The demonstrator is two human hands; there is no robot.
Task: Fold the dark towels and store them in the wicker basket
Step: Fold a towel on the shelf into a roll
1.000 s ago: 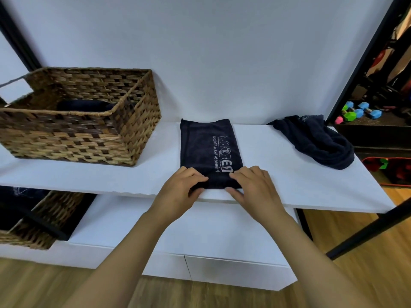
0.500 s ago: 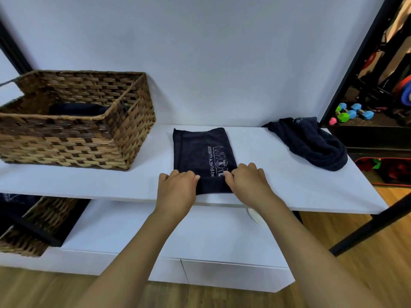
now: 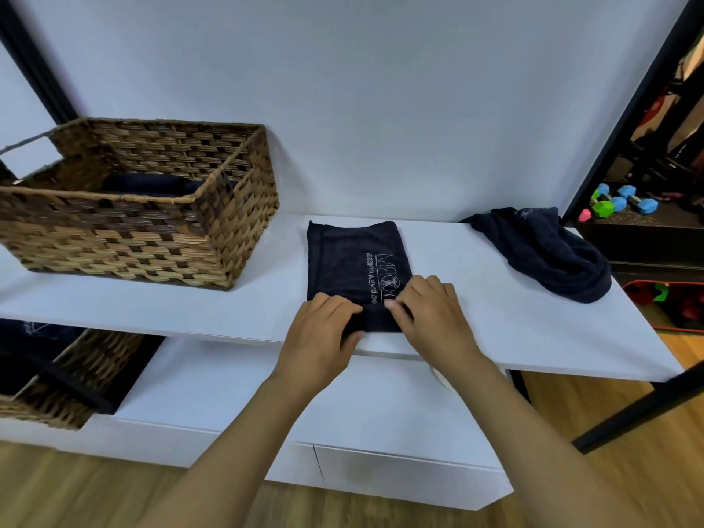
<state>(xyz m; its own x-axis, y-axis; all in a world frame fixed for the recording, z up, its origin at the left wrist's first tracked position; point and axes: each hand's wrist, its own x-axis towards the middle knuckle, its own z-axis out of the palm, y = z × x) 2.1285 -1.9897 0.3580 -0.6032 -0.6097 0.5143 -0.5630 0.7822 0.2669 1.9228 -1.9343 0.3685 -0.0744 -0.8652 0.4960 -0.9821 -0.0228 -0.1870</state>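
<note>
White shelf (image 3: 514,329) carried one wicker basket (image 3: 160,238) at its left, with dark cloth inside, and two dark towels. Left hand (image 3: 324,329) and right hand (image 3: 430,314) lay curled, fingers (image 3: 400,312) pinching the near edge of the folded towel (image 3: 350,261) mid-shelf; the crumpled towel (image 3: 548,253) lay well apart, right.

A person's left hand (image 3: 324,329) and right hand (image 3: 430,314) both gripped the near end of a dark folded towel (image 3: 354,261) lying on a white shelf (image 3: 476,329). The towel stretched away from the fingers toward a pale wall, with light printed lettering just beyond the right hand. Well to the left of the left hand stood a wicker basket (image 3: 152,238) with dark cloth inside. Off to the right of the right hand, a crumpled dark towel (image 3: 548,253) lay in a heap. Below and left of the hands, a second basket (image 3: 64,383) sat on a lower shelf.
</note>
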